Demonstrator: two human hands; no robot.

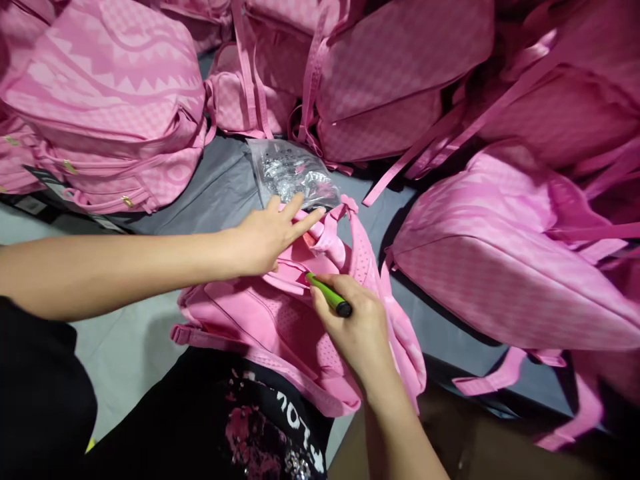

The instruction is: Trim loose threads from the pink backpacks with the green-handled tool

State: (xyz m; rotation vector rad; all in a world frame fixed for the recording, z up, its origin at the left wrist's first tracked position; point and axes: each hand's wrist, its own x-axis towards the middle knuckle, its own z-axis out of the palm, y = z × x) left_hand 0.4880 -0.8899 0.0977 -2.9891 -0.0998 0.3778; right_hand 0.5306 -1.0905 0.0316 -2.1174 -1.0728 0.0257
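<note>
A pink backpack point(250, 313) lies in front of me with its padded, dotted back panel and straps facing up. Over its top end, my left hand point(267, 237) rests with fingers stretched and spread; its thumb is mostly hidden. My right hand point(357, 320) is closed round a green pen-like tool point(325, 293) with a black end. The tool's far tip points at the fabric near the top of the backpack, close below my left hand. Whether the tip touches the fabric I cannot tell.
A clear plastic bag point(295, 173) of small shiny pieces lies just beyond the backpack. Several more pink backpacks crowd round: one upright at left point(115, 100), one lying at right point(500, 260), others behind. Loose straps point(500, 377) hang over the grey table's point(220, 173) edge.
</note>
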